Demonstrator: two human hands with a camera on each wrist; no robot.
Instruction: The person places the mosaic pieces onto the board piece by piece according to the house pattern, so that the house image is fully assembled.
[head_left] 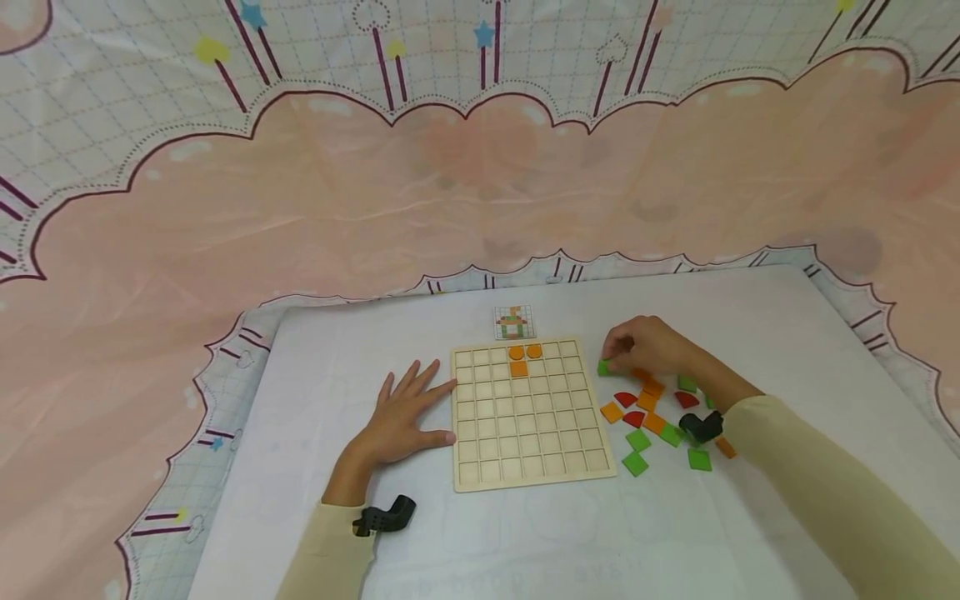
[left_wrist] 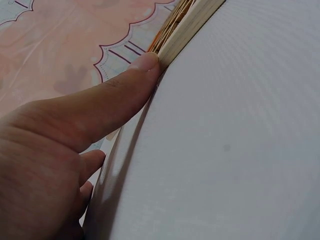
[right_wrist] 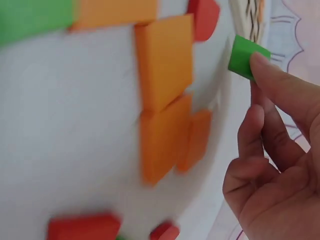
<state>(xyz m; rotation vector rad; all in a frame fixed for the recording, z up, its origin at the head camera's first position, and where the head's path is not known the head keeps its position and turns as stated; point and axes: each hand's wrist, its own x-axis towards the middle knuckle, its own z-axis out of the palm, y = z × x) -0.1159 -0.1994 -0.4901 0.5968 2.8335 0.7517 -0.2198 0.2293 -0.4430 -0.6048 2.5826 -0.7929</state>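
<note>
A wooden grid board (head_left: 491, 429) lies on the white table, with two orange round pieces (head_left: 517, 353) in its top row and an orange square piece (head_left: 518, 368) just below them. Fingers spread, my left hand (head_left: 397, 421) touches the board's left edge with thumb and index fingertip; the left wrist view shows the thumb (left_wrist: 110, 102) against the wooden edge. Right of the board, my right hand (head_left: 647, 346) pinches a green square tile (right_wrist: 242, 57) between thumb and fingers.
Loose tiles lie right of the board under my right forearm: green squares (head_left: 635, 463), orange squares (head_left: 612, 412) and red quarter-round pieces (head_left: 633, 419). A small pattern card (head_left: 513, 322) sits behind the board. A patterned cloth (head_left: 480, 192) hangs beyond the table's far edge.
</note>
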